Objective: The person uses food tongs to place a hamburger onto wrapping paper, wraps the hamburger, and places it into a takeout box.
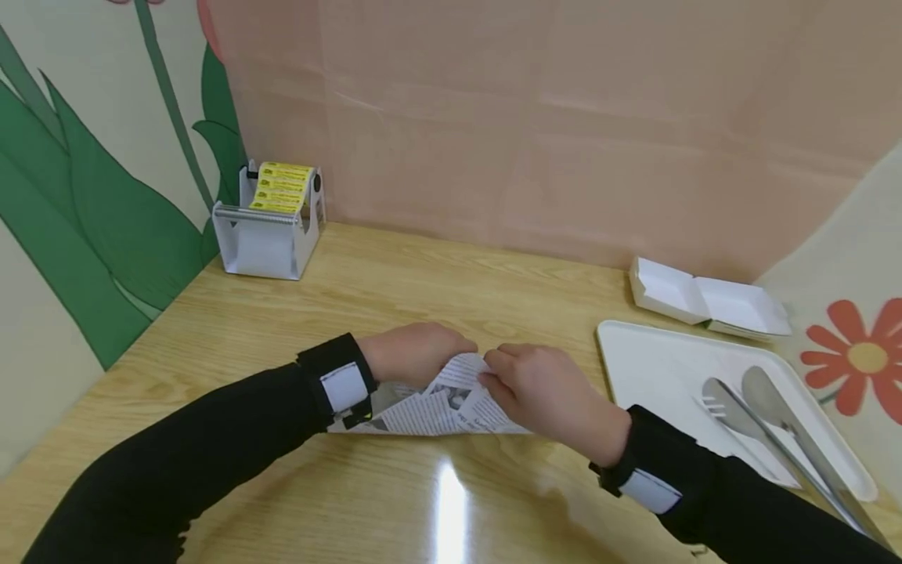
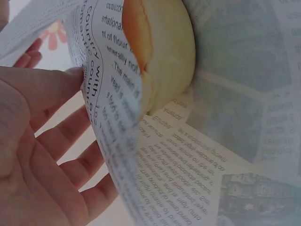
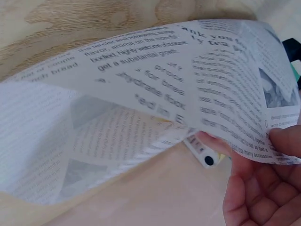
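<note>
A sheet of newsprint-patterned wrapping paper (image 1: 430, 411) lies on the table in front of me, its near side folded up. In the left wrist view a pale bun (image 2: 171, 52) with an orange-brown patch sits inside the paper; the head view hides it. My left hand (image 1: 416, 352) pinches the paper's edge between thumb and index finger, the other fingers spread behind it. On the other side, my right hand (image 1: 546, 388) holds the raised edge between thumb and curled fingers. Both hands are close together over the fold.
To the right, a white tray (image 1: 648, 368) carries a metal utensil (image 1: 789, 407) with a spoon-like end and a fork-like end. Behind it stands an open white box (image 1: 740, 305). A dispenser (image 1: 268, 243) with a yellow label roll (image 1: 282, 188) is at the back left.
</note>
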`<action>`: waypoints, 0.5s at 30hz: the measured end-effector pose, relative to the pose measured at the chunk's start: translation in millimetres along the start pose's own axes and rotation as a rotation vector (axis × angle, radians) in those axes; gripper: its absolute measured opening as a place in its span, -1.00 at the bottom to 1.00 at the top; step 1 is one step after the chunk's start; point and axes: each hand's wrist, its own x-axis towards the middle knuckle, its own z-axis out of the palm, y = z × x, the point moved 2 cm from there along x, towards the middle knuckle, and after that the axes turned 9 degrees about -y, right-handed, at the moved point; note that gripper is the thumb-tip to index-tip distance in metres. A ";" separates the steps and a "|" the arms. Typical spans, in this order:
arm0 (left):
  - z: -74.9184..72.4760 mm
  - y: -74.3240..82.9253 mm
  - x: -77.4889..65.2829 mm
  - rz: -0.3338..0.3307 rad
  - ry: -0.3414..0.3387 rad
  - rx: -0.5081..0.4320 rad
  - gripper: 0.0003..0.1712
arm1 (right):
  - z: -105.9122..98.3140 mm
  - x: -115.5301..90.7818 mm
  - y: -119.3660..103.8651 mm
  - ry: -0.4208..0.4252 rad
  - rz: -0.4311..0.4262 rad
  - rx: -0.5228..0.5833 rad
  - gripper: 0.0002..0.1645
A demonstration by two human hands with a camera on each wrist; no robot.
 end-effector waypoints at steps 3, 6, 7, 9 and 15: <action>0.5 -3.8 0.8 -0.012 0.001 -0.072 -0.84 | 3.9 3.8 3.2 -0.015 0.017 0.018 -0.73; 0.7 -8.6 0.8 -0.033 0.002 -0.131 -0.70 | 7.6 7.1 6.2 -0.026 0.032 0.027 -0.72; 0.7 -10.4 0.7 -0.036 0.001 -0.142 -0.65 | 8.7 8.0 7.0 -0.028 0.035 0.027 -0.72; 0.6 -13.3 0.3 -0.043 0.000 -0.156 -0.56 | 11.0 9.8 8.6 -0.028 0.039 0.026 -0.73; 1.3 -18.6 0.9 -0.054 -0.007 -0.167 -0.52 | 18.8 13.6 11.7 -0.034 0.055 0.016 -0.78</action>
